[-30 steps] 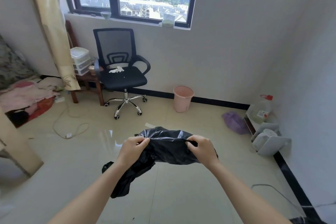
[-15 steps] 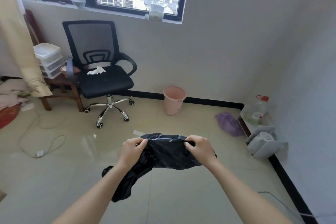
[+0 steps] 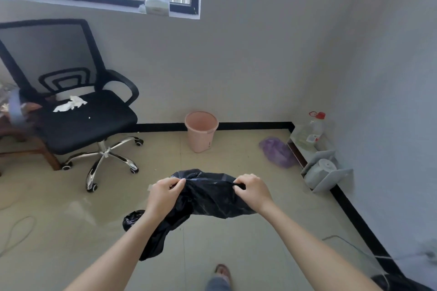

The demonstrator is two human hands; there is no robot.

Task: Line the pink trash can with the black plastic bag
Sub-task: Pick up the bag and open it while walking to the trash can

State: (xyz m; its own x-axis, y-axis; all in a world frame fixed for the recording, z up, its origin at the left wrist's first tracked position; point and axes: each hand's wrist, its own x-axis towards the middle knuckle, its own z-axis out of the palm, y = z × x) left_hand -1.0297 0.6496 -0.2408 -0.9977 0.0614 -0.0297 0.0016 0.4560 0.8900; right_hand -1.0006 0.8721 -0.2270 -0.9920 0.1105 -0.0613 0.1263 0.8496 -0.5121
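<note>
Trash can (image 3: 201,131) is standing pink and upright on the floor (image 3: 236,255) against the wall, well beyond the grip. Left hand (image 3: 164,194) and right hand (image 3: 253,190) are each pinching the black bag (image 3: 208,196), stretching its edge between them while the rest is drooping below the left grip.

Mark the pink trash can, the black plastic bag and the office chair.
pink trash can (image 3: 201,136): head view, front wall.
black plastic bag (image 3: 210,194): head view, stretched middle between the hands.
office chair (image 3: 87,123): head view, seat cushion.
</note>
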